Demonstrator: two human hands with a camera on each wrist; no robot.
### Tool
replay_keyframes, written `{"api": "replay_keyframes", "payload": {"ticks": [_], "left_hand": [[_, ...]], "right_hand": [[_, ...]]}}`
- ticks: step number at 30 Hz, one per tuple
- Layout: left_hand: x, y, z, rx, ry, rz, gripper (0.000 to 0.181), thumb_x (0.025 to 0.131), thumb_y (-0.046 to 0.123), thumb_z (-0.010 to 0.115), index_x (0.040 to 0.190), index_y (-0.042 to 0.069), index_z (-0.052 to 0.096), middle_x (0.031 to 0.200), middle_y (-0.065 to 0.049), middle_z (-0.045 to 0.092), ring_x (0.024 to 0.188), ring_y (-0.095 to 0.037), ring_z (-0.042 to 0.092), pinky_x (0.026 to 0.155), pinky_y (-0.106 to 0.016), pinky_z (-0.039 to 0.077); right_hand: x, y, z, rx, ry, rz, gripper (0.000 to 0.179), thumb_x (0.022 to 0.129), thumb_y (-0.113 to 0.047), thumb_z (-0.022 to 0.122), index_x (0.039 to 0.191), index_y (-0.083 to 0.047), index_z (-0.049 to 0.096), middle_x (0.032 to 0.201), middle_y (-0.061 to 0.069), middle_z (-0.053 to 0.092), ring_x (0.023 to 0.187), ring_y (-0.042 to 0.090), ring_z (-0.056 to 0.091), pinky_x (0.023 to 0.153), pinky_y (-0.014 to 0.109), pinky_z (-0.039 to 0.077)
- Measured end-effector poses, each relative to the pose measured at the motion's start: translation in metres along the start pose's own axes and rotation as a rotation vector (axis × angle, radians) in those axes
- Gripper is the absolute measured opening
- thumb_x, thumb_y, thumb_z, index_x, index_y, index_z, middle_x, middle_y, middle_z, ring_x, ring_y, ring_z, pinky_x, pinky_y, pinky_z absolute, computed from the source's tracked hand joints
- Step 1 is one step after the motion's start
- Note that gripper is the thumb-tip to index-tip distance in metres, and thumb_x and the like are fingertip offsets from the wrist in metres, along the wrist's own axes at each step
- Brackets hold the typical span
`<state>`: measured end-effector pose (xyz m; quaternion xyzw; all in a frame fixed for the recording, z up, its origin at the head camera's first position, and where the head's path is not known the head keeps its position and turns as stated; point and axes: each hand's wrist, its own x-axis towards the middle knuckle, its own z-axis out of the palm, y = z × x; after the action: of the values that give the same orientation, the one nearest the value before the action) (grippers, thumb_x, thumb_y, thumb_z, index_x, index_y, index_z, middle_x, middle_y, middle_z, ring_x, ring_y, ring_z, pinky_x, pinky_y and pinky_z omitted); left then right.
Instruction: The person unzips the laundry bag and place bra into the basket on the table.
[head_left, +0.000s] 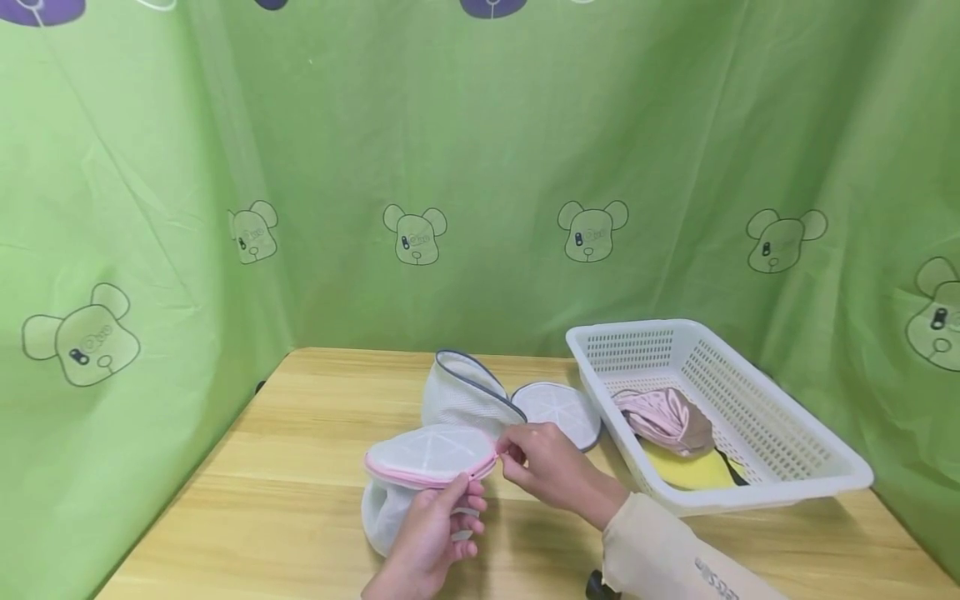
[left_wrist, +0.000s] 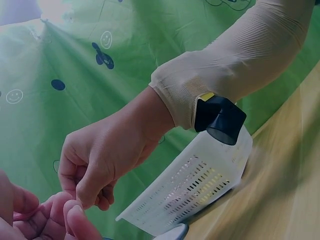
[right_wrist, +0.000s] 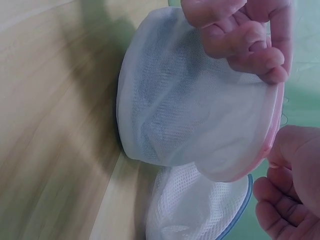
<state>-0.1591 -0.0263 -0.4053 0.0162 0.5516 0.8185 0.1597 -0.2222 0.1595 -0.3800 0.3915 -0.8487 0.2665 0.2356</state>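
A white mesh laundry bag (head_left: pixel 386 508) with a pink zipper rim stands on the table, its round lid (head_left: pixel 427 450) on top. My left hand (head_left: pixel 431 529) grips the front of the rim, thumb on the pink edge and fingers loosely curled below. At the rim's right end, my right hand (head_left: pixel 551 471) pinches the zipper's end between thumb and forefinger; the pull itself is hidden by the fingertips. From the right wrist, the bag's mesh side (right_wrist: pixel 175 100) looks rounded out, with the pink zipper (right_wrist: pixel 270 140) running between both hands.
Behind stands a second mesh bag (head_left: pixel 461 400) with dark blue trim, gaping, its round lid (head_left: pixel 555 408) folded out beside it. A white plastic basket (head_left: pixel 757 500) at the right holds a pink satiny garment (head_left: pixel 663 417) and something yellow (head_left: pixel 686 468) with a black strap. Green curtains (head_left: pixel 495 167) surround the wooden table (head_left: pixel 300 467).
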Motion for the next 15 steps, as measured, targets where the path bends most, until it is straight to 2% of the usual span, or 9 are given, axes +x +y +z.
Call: {"api": "replay_keyframes", "payload": {"ticks": [15], "left_hand": [[-0.0014,0.0018,-0.0018,0.014,-0.014,0.006,0.024,0.099,0.032,0.052,0.089,0.012,0.062,0.082,0.003,0.057,0.068,-0.008,0.052,0.055,-0.020,0.043]], "right_hand": [[-0.0001,0.0082,0.0039,-0.042,0.008,0.050,0.009,0.076,0.003,0.068,0.080,-0.005,0.067,0.069,-0.004,0.062,0.062,0.004,0.056,0.057,0.017,0.049]]}}
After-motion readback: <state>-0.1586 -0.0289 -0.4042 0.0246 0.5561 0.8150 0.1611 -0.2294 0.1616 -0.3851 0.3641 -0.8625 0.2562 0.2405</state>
